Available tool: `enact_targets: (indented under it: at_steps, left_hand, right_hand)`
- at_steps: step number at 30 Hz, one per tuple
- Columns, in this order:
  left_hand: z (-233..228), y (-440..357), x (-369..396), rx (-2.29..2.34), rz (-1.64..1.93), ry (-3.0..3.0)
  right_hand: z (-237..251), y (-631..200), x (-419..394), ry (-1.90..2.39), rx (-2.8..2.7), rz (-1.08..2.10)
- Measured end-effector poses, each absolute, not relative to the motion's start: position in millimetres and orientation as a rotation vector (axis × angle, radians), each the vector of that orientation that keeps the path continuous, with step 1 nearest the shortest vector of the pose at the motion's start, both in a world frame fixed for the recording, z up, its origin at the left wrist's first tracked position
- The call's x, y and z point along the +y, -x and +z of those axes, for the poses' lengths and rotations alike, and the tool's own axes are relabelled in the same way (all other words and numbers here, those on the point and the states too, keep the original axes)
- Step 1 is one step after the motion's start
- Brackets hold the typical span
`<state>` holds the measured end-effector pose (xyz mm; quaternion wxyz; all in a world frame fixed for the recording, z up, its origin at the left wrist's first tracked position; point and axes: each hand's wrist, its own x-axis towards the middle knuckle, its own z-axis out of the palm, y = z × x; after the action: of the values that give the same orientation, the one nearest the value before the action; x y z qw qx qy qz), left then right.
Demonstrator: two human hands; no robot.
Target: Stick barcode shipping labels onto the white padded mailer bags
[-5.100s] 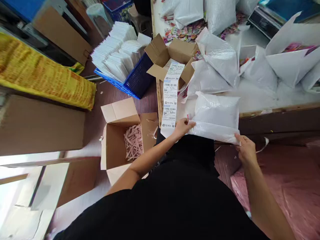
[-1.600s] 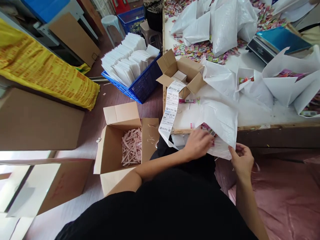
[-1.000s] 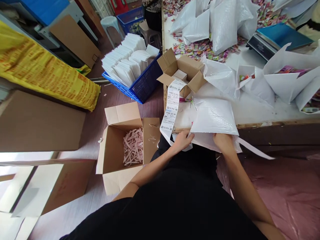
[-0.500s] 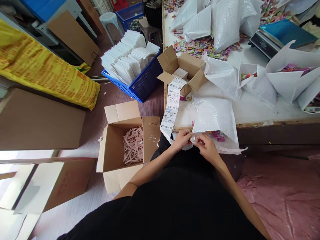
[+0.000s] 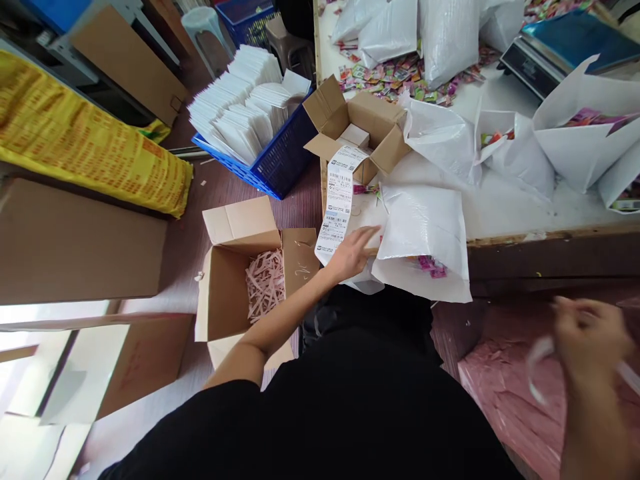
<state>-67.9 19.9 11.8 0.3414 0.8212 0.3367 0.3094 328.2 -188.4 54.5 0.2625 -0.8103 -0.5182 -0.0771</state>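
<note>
Right hand (image 5: 590,340) now away from mailer (image 5: 425,230)

left hand (image 5: 353,252): arm extended forward, fingers open | right hand (image 5: 590,340): low right, blurred

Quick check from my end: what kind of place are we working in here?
Most likely a small packing and shipping room. A strip of printed shipping labels hangs from a cardboard box, white mailer bags lie on the table, and a blue crate holds stacked white envelopes.
</note>
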Motion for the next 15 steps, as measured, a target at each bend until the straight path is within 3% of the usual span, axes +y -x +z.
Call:
enact_targets:
  at_steps: [2,6,11,15]
  left_hand:
    - [14,62,32,0.572,0.670,-2.390]
    - [5,61,42,0.211,0.478,-2.442]
    - [-19,63,28,0.746,0.840,-1.929]
    - [-23,51,21,1.084,0.823,-1.457]
  right_hand:
    - [37,-316,-164,2.186,-1.573,-0.268]
    - [19,-289,-121,1.831,-2.170,0.011]
    - [15,-267,-103,1.681,-1.804,0.098]
    - [25,-248,-105,1.737,-1.499,0.028]
